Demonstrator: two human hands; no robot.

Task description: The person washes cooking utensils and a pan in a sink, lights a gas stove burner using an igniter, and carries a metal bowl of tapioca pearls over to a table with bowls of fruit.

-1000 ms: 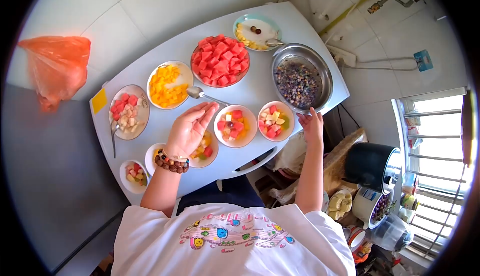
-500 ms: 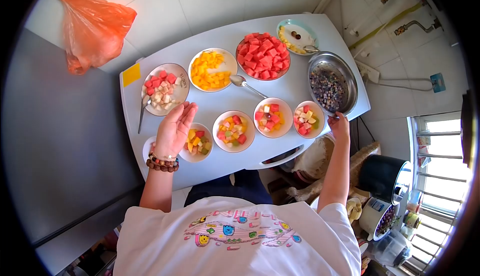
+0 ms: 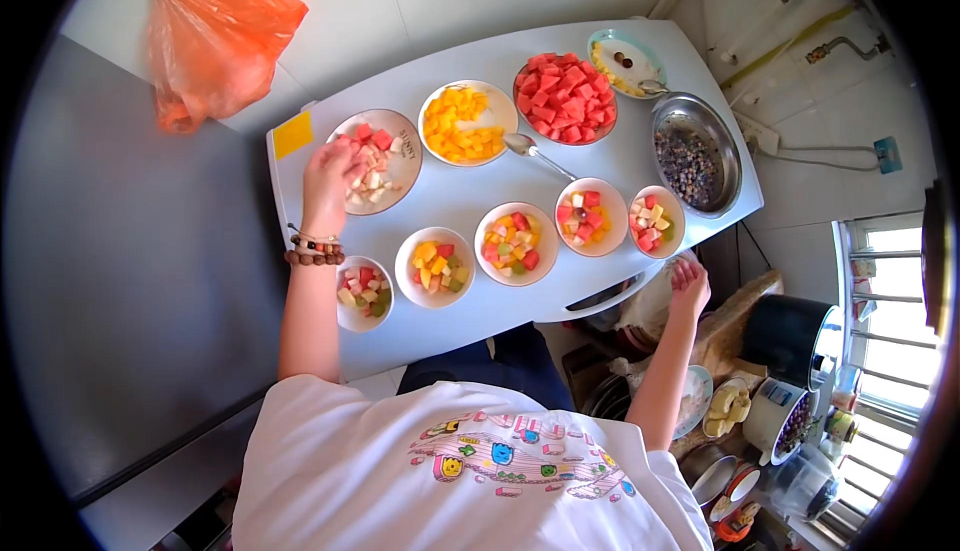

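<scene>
My left hand [image 3: 328, 179] is over the left rim of a round plate [image 3: 405, 176] with watermelon cubes and pale fruit pieces. Its fingers are bent together, and they hide whatever they hold; the spoon by this plate is out of sight behind the hand. My right hand [image 3: 690, 286] hangs off the front right table edge, fingers loosely curled and apart, holding nothing visible. Nearest to it stands a small bowl of mixed fruit [image 3: 656, 221]. Several more fruit bowls line the front, among them one at the left [image 3: 362, 294] below my left wrist.
Behind the bowls stand a plate of yellow fruit cubes [image 3: 465, 131], a heaped plate of watermelon [image 3: 566, 98], a green-rimmed plate [image 3: 640, 51] and a metal basin of dark beads [image 3: 695, 161]. A metal spoon [image 3: 540, 156] lies between the rows. Pots and bowls crowd the lower right.
My left hand has moved from above the front bowls to the left plate, its open palm turning into bent fingers. My right hand has let go of the metal basin and drawn back toward me.
</scene>
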